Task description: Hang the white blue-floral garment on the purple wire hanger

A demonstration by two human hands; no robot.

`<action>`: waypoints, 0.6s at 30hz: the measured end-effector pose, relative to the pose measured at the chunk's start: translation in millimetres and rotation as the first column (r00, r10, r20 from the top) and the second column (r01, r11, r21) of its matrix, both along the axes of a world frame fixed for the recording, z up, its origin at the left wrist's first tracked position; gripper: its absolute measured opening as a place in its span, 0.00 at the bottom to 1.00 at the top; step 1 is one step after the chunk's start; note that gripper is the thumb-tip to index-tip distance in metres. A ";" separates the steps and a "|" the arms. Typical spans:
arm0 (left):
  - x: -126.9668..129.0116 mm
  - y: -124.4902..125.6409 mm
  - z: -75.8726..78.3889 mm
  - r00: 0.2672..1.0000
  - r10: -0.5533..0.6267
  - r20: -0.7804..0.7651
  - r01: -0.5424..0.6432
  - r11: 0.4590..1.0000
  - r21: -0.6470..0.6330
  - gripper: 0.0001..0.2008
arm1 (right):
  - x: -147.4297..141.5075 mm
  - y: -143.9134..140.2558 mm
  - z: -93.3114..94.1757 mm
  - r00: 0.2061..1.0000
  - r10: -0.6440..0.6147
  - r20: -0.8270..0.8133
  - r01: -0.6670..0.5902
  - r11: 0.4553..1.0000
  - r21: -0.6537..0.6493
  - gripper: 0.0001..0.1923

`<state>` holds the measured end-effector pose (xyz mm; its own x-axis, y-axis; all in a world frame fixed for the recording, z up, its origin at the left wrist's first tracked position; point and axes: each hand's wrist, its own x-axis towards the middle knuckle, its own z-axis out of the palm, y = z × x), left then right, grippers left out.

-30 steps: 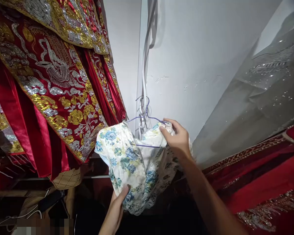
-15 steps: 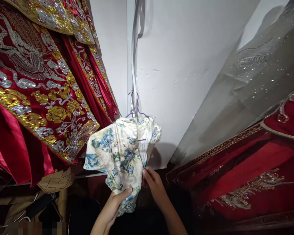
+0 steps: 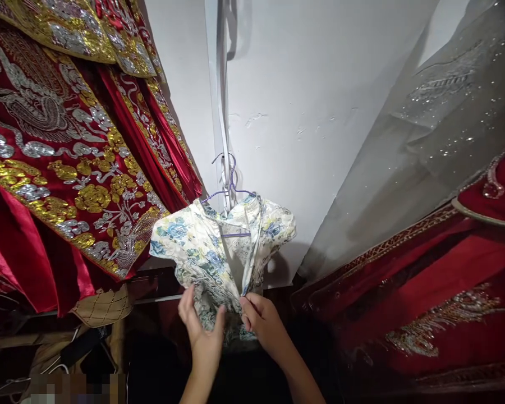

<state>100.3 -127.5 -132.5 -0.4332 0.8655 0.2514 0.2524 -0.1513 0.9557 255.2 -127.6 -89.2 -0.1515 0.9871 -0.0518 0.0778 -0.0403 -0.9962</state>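
Note:
A cream dress with blue flowers (image 3: 193, 235) hangs on a thin purple hanger (image 3: 231, 179), its front gaping in a V through which the hanger's lower bar shows. My right hand (image 3: 263, 320) pinches the edge of that opening at the bottom of the V. In front of the dress's waist, my left hand (image 3: 202, 325) has its thumb and fingers spread, with nothing gripped between them. The lower part of the dress falls away into shadow below my hands.
At left hang red garments (image 3: 88, 134) with gold and silver embroidery. A white pole (image 3: 219, 84) stands against the white wall (image 3: 294, 101). On the right are a sparkling sheer gown (image 3: 429, 129) and a red beaded dress (image 3: 425, 280). A quilted beige bag (image 3: 103, 306) sits low at left.
My left hand has let go of the dress and spread its fingers. The dress has turned to face me, and its front opening shows wider. My right hand still pinches the edge.

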 end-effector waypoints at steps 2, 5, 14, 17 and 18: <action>14.6 1.3 -1.8 0.977 -0.210 -0.021 0.211 0.977 0.025 0.25 | -3.4 0.4 2.9 0.998 0.063 -0.026 -0.064 0.997 -0.048 0.22; 29.0 13.8 4.8 0.914 -0.401 -0.058 0.402 0.915 0.012 0.07 | -1.4 11.3 16.4 0.991 0.083 -0.104 -0.095 0.989 -0.111 0.21; 32.7 41.6 18.7 0.750 -0.543 -0.378 0.560 0.825 -0.074 0.08 | 22.2 123.7 149.0 0.960 -0.083 -0.267 0.115 0.988 0.105 0.16; 22.9 48.4 40.1 0.674 -0.615 -0.409 0.608 0.777 -0.166 0.08 | 11.8 128.3 168.1 0.949 -0.064 -0.309 0.126 0.975 0.186 0.16; 17.9 52.3 55.3 0.649 -0.640 -0.412 0.632 0.755 -0.177 0.08 | 8.6 124.6 167.9 0.949 -0.054 -0.312 0.125 0.969 0.211 0.16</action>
<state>118.2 -75.2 -77.2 0.3723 0.8938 0.2502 0.4730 -0.4146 0.7774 263.8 -3.0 78.7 -0.0357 0.9775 0.2079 -0.2206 0.1952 -0.9556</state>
